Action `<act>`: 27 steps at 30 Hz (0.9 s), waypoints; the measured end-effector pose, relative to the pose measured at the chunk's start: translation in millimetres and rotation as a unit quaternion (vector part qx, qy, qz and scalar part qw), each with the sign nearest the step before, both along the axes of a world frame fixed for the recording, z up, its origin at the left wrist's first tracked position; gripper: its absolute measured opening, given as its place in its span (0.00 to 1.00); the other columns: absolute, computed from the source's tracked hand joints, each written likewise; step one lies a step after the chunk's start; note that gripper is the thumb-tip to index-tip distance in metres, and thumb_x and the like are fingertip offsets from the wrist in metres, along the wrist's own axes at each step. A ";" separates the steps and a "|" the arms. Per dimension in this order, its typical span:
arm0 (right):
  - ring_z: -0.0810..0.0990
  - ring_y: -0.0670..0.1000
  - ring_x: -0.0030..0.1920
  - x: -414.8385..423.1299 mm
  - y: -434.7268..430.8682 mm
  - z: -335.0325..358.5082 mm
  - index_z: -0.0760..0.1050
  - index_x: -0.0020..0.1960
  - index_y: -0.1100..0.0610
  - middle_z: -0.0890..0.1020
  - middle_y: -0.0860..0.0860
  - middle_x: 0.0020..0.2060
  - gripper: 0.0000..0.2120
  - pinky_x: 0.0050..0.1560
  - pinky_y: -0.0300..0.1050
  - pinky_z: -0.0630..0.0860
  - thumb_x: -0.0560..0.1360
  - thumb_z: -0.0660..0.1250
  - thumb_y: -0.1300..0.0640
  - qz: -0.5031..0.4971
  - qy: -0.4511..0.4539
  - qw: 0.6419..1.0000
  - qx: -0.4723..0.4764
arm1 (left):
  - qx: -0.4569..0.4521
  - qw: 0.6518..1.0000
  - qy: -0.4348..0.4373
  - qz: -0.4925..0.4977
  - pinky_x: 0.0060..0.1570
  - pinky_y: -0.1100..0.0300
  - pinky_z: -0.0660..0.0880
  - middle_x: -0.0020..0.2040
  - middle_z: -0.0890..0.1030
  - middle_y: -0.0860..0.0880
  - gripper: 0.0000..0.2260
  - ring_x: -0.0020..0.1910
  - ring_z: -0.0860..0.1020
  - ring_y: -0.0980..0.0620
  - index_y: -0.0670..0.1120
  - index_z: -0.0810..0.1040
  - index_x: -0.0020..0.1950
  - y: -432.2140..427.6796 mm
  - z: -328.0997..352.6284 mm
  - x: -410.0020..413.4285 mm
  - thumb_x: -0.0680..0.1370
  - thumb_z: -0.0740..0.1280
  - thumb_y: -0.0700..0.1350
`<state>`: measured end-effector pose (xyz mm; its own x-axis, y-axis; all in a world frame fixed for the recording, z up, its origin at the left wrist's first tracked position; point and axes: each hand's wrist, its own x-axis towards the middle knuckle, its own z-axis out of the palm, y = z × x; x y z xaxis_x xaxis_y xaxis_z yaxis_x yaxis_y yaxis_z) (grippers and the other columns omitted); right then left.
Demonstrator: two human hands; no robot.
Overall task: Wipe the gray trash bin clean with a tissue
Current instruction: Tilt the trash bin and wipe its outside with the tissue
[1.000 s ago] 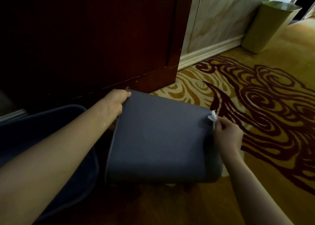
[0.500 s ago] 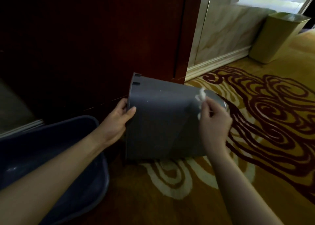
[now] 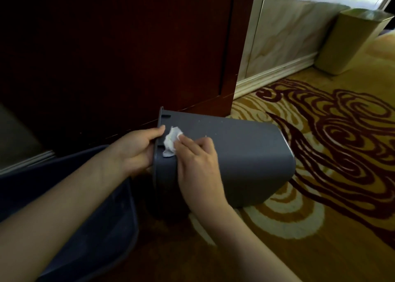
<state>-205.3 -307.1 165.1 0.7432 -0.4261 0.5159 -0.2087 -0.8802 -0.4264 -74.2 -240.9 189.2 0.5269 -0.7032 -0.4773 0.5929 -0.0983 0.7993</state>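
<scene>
The gray trash bin [image 3: 245,157] lies on its side on the patterned carpet, its open rim facing left and its base to the right. My left hand [image 3: 136,147] grips the rim at the left end and holds the bin steady. My right hand [image 3: 198,164] presses a crumpled white tissue [image 3: 172,141] against the bin's upper side wall, close to the rim and next to my left fingertips. Small pale specks dot the wall further right.
A second dark blue-gray bin [image 3: 89,217] lies under my left forearm at the lower left. A dark red wooden door [image 3: 119,53] stands just behind. A beige bin [image 3: 350,42] stands against the marble wall at the upper right.
My right hand has slid the tissue leftward along the bin's wall, from near the base end to beside the rim. The bin has shifted slightly; my left hand stays on the rim.
</scene>
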 end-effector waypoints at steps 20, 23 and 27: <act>0.71 0.46 0.57 -15.9 -74.0 27.2 0.76 0.58 0.57 0.80 0.52 0.56 0.12 0.52 0.31 0.60 0.76 0.61 0.62 -0.159 -0.098 0.980 0.074 | -0.084 0.996 -0.004 0.026 0.35 0.54 0.81 0.49 0.86 0.45 0.12 0.48 0.84 0.48 0.48 0.77 0.59 1.4 -11.1 -16.4 0.78 0.60 0.43; 0.71 0.48 0.54 20.7 -28.2 28.0 0.77 0.56 0.57 0.79 0.53 0.55 0.11 0.46 0.32 0.64 0.76 0.61 0.63 -0.016 -0.067 0.997 0.045 | -0.115 0.993 0.003 0.015 0.37 0.57 0.81 0.46 0.86 0.46 0.12 0.45 0.85 0.50 0.47 0.79 0.56 1.1 -20.2 -25.4 0.74 0.63 0.44; 0.70 0.56 0.57 37.5 -17.9 13.6 0.76 0.61 0.60 0.75 0.57 0.62 0.14 0.55 0.49 0.71 0.76 0.62 0.64 0.022 -0.024 0.998 0.061 | -0.152 0.988 0.018 0.014 0.40 0.59 0.81 0.48 0.86 0.45 0.13 0.47 0.84 0.51 0.48 0.80 0.55 4.6 -27.2 -27.3 0.74 0.62 0.45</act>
<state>-167.9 -325.0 178.7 0.7382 -0.4551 0.4980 -0.1472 -0.8291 -0.5394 -101.5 -236.3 162.0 0.5341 -0.8026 -0.2657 0.6209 0.1591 0.7675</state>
